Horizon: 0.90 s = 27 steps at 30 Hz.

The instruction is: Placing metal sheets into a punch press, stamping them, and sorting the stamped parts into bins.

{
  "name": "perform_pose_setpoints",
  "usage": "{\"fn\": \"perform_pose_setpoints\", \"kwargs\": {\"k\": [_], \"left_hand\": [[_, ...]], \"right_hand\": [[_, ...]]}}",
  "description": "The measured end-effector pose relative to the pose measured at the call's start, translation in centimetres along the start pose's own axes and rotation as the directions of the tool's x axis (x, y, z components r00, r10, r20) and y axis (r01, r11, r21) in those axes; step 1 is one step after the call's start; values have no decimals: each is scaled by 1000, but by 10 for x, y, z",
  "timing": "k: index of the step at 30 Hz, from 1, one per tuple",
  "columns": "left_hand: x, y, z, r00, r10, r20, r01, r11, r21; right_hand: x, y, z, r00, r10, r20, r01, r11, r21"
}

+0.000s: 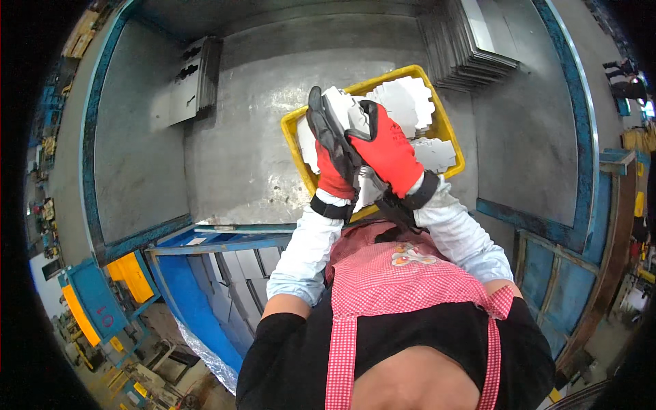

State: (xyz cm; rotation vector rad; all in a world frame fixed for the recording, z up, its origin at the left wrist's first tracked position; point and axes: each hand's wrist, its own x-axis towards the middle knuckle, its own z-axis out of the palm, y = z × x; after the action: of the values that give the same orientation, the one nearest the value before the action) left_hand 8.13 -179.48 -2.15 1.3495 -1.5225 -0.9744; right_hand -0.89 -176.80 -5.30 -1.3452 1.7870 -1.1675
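A stack of pale, flat plates with notched edges (336,106) is clasped between my two gloved hands over the near left part of a yellow plastic bin (452,126). My left hand (332,147), in a red and black work glove, is pressed along the stack's left side with its fingers pointing away from me. From the right, my right hand (391,149) grips the stack with bent fingers, in the same kind of glove. More notched plates (403,102) lie in the bin. My hands hide the stack's lower part.
The bin stands on a grey metal table (249,137) with raised, blue-edged side panels. Upright plates (198,85) lean at the left, and a larger stack of sheets (471,48) stands at the far right. Below the table's near edge is a blue crate (205,301) of flat pieces.
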Motion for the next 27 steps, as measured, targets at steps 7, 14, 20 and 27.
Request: {"fn": "perform_pose_setpoints", "kwargs": {"k": [7,14,20,27], "left_hand": [[-3,-25,2,987,158,22,-158,987,-5],[0,-51,3,926,377,19,-376,926,-14],[2,-59,12,871,492,17,-492,871,9],[1,-61,4,862,504,56,-506,862,31]], "right_hand": [[2,10,-17,953,289,91,-291,787,544],[9,43,-61,959,245,-143,-112,791,601],[21,111,-57,944,323,-67,-223,776,590],[30,80,-59,949,295,-114,-291,955,49]]}}
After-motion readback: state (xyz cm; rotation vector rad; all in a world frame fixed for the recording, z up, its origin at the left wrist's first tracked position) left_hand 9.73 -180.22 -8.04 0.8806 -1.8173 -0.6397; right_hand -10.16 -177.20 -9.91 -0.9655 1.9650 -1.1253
